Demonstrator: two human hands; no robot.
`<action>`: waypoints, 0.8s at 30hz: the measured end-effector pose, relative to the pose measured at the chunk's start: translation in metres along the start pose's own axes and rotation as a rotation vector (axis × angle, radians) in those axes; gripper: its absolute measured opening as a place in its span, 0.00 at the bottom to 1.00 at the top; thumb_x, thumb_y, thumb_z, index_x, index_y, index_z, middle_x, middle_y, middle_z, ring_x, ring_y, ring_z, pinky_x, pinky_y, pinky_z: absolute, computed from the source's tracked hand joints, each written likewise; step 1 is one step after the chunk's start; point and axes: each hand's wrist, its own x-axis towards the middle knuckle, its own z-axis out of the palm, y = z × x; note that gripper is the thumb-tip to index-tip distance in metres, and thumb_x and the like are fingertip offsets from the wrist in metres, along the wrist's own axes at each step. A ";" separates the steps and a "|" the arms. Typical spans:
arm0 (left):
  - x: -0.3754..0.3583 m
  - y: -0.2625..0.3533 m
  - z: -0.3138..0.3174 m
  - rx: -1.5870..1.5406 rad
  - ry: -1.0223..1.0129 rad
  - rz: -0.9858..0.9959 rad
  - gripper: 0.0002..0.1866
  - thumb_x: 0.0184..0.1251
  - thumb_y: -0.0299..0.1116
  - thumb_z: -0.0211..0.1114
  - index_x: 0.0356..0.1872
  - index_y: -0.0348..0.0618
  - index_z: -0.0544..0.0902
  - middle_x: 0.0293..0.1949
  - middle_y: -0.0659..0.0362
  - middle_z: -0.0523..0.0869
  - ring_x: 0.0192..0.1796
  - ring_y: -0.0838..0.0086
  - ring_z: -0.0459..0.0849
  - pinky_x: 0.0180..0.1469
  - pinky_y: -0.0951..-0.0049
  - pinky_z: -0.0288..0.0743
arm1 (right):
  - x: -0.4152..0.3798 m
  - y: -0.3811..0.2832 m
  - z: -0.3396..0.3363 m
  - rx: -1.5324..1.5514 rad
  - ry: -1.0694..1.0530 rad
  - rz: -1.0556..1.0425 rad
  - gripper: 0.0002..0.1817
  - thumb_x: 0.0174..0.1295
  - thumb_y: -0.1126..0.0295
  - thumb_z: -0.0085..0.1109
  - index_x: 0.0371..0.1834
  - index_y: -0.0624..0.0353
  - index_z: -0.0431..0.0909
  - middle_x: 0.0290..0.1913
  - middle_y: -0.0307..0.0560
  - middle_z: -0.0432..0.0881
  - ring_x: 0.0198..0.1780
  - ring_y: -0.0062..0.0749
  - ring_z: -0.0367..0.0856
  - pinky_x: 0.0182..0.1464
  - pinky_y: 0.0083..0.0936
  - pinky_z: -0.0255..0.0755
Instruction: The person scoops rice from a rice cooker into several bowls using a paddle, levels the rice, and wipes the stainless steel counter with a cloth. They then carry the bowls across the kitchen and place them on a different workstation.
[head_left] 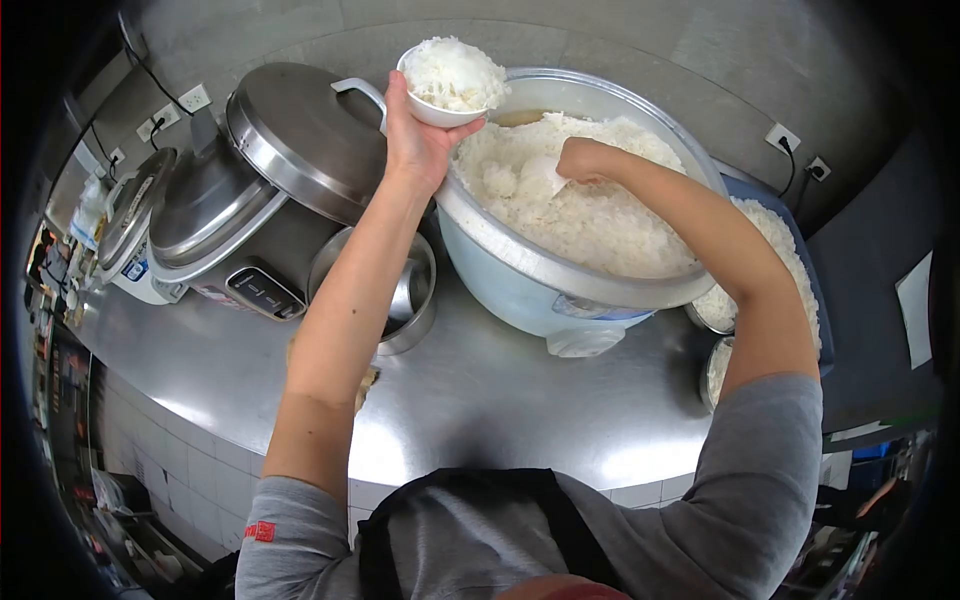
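Observation:
My left hand [412,145] holds up a small white bowl [438,113] heaped with cooked rice, over the left rim of a large rice cooker [490,270]. The fingers wrap round the bowl's side and base. Inside the cooker, a wide mass of white rice [600,230] fills much of the pot. My right hand [588,160] is closed on a white rice paddle [547,172], whose blade rests in the rice near the middle. Part of the paddle's handle is hidden by my fist.
Left of the cooker lie a big metal lid [310,130], a second closed cooker [215,230] and a metal pot [410,335]. At right stand a blue tub [815,300] of rice and metal containers [712,375]. The steel counter [500,400] runs along the front. Plugged wall outlets [783,138] are behind.

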 end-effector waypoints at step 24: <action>-0.005 0.015 0.014 -0.120 -0.133 -0.349 0.33 0.66 0.57 0.39 0.66 0.44 0.59 0.63 0.46 0.65 0.61 0.38 0.66 0.50 0.50 0.78 | -0.119 -0.019 -0.038 -0.023 0.975 -0.551 0.22 0.57 0.77 0.50 0.57 0.58 0.68 0.34 0.56 0.80 0.35 0.51 0.80 0.37 0.38 0.73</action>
